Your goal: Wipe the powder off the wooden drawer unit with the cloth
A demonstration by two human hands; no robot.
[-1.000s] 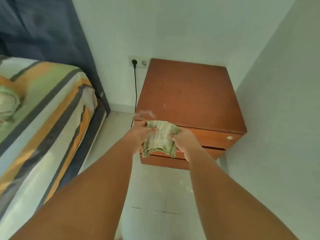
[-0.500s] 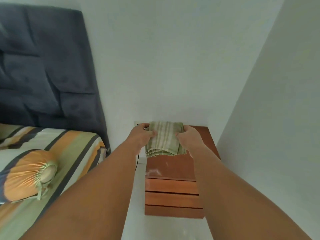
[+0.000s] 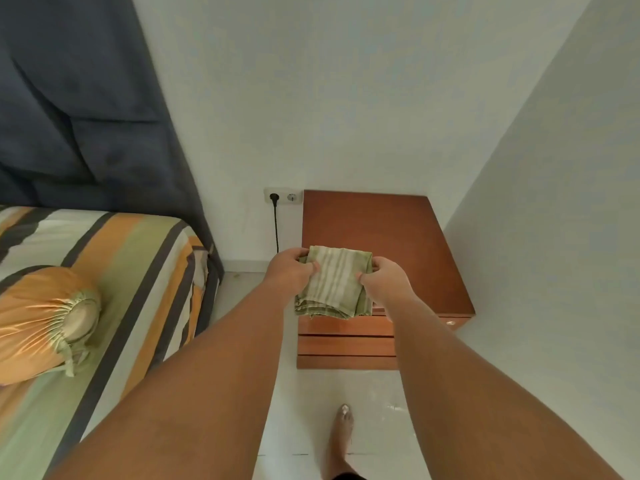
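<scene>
Head view looks down on 1 cloth [image 3: 332, 284], a folded, green-striped rag, held up in the air in front of 1 wooden drawer unit [image 3: 377, 237] that stands in the corner of the room. The left hand [image 3: 289, 271] pinches the cloth's left edge and the right hand [image 3: 384, 280] pinches its right edge; on both hands the fingers [image 3: 363, 275] are curled closed on the fabric, thumbs on the near face. The cloth hangs over the near edge of the unit's top and does not appear to touch it.

From its limp drape and layered lower hem, the cloth is probably light and soft, so it should bunch easily and follow the flat wood. Gathering it into 1 palm, pressed flat, would likely serve better for wiping than the 2 edge pinches. The unit looks stiff and heavy enough to stay put under a wipe.

No powder can be made out on the bare part of the top from here; the near strip is hidden behind the cloth. 3 drawer fronts show below, with 1 small knob [image 3: 451, 322] at the right. To the left, 1 wall socket [image 3: 283, 195] carries 1 black cable [image 3: 276, 226], and 1 bed [image 3: 114, 271] holds 1 orange bolster [image 3: 38, 320]. 1 bare foot [image 3: 341, 441] rests on the floor. The wiping seems not yet begun.
</scene>
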